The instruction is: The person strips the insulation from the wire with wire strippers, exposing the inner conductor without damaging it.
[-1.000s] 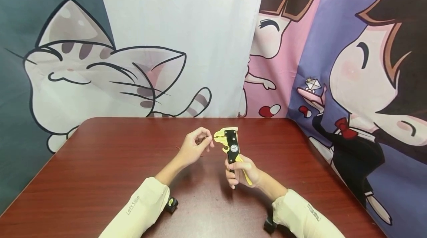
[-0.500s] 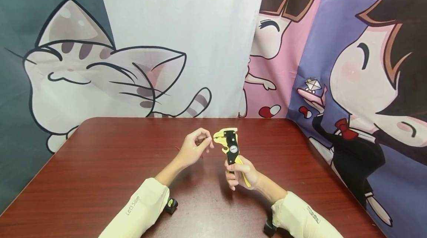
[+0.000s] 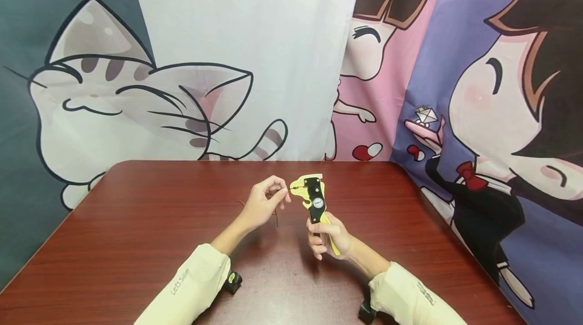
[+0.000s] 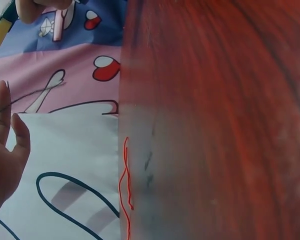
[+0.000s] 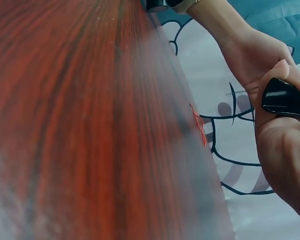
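Note:
In the head view my left hand [image 3: 265, 201] pinches a thin dark wire between thumb and fingertips, its short end reaching to the mouth of a wire stripper. The wire's other part [image 4: 40, 91] trails past the fingers in the left wrist view. My right hand [image 3: 331, 238] grips the handles of the yellow and black wire stripper [image 3: 315, 201], held upright above the table, its head facing left toward my left fingertips. Whether the wire lies inside the jaws is too small to tell. The right wrist view shows a black handle end [image 5: 286, 97] in the right palm.
A bent red wire [image 4: 128, 185] lies on the brown wooden table [image 3: 150, 224], mostly behind the left hand in the head view. A cartoon-printed cloth [image 3: 255, 36] hangs beyond the table's far edge. Dark wrist cameras sit under both sleeves.
The wire stripper has shifted very slightly left, and its yellow handle sits a little further left. More of a thin strand shows below my left hand. The left hand is almost still.

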`<state>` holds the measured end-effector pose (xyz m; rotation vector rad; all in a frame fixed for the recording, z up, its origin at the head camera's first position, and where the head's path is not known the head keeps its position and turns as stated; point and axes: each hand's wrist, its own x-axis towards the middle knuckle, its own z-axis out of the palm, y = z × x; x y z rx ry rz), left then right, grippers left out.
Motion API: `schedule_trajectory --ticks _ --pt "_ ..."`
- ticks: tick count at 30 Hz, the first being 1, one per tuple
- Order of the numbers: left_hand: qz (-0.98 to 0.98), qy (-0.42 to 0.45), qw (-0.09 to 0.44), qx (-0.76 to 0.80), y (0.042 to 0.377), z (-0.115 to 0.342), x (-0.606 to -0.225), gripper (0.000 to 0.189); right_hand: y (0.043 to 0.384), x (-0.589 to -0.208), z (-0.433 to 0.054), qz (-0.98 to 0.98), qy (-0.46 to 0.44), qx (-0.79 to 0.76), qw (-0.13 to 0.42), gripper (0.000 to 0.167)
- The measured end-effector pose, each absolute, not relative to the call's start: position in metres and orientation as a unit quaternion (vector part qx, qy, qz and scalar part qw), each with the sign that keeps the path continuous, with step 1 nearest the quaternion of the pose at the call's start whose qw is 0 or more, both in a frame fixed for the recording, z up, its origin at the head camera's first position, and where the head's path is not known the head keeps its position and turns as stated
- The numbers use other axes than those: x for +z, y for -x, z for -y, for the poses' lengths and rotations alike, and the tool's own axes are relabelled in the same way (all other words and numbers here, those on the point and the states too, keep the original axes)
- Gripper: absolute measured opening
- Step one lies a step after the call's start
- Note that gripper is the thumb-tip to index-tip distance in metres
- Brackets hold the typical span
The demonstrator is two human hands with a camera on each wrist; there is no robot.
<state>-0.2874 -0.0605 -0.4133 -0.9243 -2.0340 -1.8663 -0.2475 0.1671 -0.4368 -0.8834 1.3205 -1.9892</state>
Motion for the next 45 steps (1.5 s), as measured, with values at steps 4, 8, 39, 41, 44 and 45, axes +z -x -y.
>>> schedule_trajectory --ticks 4,8,39,41,44,45 --pt "0.697 0.296 0.134 -0.639 0.283 0.06 -0.407 0.009 0.246 -0.437 -0.166 -0.496 0.328 -0.751 0.289 0.016" --pt "0.697 0.272 0.143 -0.648 0.284 0.059 -0.406 0.01 0.244 -0.436 -0.165 -0.492 0.328 -0.753 0.287 0.016" --pt "0.705 0.179 0.167 -0.666 0.301 0.096 -0.408 0.008 0.266 -0.409 -0.212 -0.416 0.307 -0.823 0.235 0.028" --pt "0.708 0.192 0.153 -0.662 0.301 0.096 -0.406 0.006 0.268 -0.406 -0.214 -0.412 0.311 -0.815 0.263 0.031" --pt "0.707 0.195 0.137 -0.666 0.299 0.093 -0.402 0.006 0.268 -0.407 -0.208 -0.417 0.32 -0.796 0.3 0.035" --pt "0.707 0.196 0.134 -0.666 0.299 0.092 -0.402 0.007 0.268 -0.407 -0.205 -0.417 0.326 -0.791 0.307 0.037"
